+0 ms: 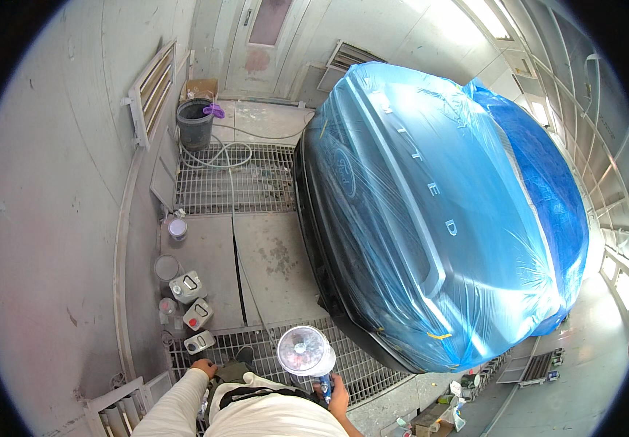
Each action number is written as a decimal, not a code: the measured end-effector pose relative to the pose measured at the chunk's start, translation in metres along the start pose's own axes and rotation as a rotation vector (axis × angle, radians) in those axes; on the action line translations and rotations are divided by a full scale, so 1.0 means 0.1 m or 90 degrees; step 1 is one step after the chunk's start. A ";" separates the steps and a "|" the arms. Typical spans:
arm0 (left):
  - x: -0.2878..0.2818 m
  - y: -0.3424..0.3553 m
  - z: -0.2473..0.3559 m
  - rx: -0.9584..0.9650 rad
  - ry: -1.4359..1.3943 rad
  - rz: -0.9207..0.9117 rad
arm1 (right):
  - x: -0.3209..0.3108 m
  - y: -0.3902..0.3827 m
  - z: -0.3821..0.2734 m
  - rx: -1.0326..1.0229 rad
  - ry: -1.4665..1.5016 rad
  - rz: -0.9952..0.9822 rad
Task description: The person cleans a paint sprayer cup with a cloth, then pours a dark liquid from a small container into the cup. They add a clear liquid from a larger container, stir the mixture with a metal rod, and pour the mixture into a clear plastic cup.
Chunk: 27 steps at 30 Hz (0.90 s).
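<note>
My right hand (pixel 338 397) is closed around the grip of a blue spray gun (pixel 326 387). A round, see-through cup with a whitish lid (pixel 305 349) sits on top of the gun. The gun is near my waist, below the front end of a car (pixel 431 211) draped in blue plastic film. At my left side hangs my left hand (pixel 204 367), just below a white jug (pixel 199 342). Its fingers are mostly turned out of sight, so what it holds, if anything, does not show.
White jugs (pixel 186 287) and tubs (pixel 177 229) line the left wall. Farther off stands a black bucket (pixel 196 125) with a purple item on its rim. A hose (pixel 233 200) crosses the floor and metal grating (pixel 256 175). Cluttered boxes (pixel 431 416) lie at lower right.
</note>
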State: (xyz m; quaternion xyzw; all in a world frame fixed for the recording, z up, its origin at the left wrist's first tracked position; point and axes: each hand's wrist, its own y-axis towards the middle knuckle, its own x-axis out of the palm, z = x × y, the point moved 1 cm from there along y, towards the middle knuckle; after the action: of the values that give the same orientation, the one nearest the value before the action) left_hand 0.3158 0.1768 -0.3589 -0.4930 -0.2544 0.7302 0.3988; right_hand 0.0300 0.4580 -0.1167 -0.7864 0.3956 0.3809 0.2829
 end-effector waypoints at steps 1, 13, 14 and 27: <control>-0.01 -0.01 0.01 -0.001 0.005 -0.001 | 0.00 0.00 -0.01 -0.002 -0.003 0.000; -0.05 -0.01 0.07 -0.006 0.027 -0.019 | -0.02 -0.01 -0.06 -0.019 0.002 0.001; -0.04 0.00 0.06 -0.003 0.035 -0.015 | -0.02 -0.01 -0.07 -0.016 0.009 0.004; -0.02 0.01 0.00 0.003 0.011 -0.003 | -0.03 -0.03 -0.07 -0.038 -0.007 0.012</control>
State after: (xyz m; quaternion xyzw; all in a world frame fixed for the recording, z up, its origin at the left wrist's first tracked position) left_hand 0.3160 0.1743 -0.3586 -0.4975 -0.2504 0.7256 0.4041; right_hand 0.0342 0.4552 -0.1099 -0.7886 0.3896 0.3995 0.2583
